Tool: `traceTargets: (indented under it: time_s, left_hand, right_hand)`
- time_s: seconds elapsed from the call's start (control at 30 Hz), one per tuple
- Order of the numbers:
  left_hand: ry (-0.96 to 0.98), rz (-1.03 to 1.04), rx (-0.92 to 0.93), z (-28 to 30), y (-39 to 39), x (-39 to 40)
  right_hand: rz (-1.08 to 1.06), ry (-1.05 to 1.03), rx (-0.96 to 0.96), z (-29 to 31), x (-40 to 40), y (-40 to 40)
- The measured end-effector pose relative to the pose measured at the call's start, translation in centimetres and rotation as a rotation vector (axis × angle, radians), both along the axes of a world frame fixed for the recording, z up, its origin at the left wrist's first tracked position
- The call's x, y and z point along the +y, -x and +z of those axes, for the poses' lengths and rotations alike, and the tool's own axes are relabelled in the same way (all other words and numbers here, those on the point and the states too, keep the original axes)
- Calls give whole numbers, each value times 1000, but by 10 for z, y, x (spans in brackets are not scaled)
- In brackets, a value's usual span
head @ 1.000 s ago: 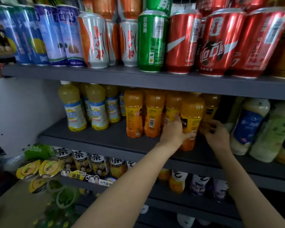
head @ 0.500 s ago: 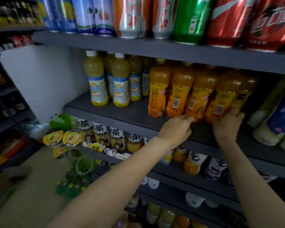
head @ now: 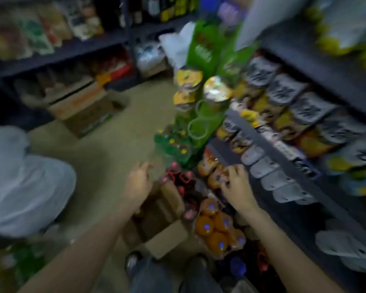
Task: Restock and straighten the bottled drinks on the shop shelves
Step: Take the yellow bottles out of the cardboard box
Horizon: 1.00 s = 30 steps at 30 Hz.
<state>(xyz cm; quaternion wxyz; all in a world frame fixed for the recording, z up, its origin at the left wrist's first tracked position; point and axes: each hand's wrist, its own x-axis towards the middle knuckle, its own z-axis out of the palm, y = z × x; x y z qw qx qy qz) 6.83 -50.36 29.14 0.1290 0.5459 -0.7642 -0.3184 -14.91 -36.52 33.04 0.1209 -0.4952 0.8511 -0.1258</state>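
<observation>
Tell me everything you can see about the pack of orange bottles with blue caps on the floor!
The pack of orange bottles sits low down by the dark shelf, seen from above. The picture is blurry, but several bottles of orange drink with blue caps stand upright and close together, seemingly in shiny clear wrap. An open cardboard box lies just left of it. Neither hand touches it; the right hand hovers beyond it.
</observation>
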Motion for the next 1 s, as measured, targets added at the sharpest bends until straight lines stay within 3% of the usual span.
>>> traceTargets:
  time_s: [0.17,0.33,0.47,0.6,0.7,0.83,0.93,1.0]
  left_hand:
    - [-244,67,-188,-85,-123,-16]
    - [-367,-184,-316,-219,-143,-27]
    - [-386,-282,-248,-315,-129,-19]
    - [-242,-213,-123,-390,-136,-19]
    - [-160,-84,-18,-421,-154,-23]
    - [-171,-142,-67,-427,-157,-24]
    - [-323,-253,-273,-413,-151,-22]
    - [-474,-393,-463,-385,-142,-18]
  right_hand:
    - [87,-463,-264,-137,-44,-91]
    - [95,-544,-428,-296,-76,-146]
    - [241,-548,-383,-410,-94,-182]
    - [530,-464,-331,-525,-117,-217]
    - [641,-581,-167,-588,-134,-239]
    - [507,-659,-146,-596,-136,-233]
    - [362,-614,-242,-533,-126,-219]
    - [318,-577,-337,-460,-133,-206]
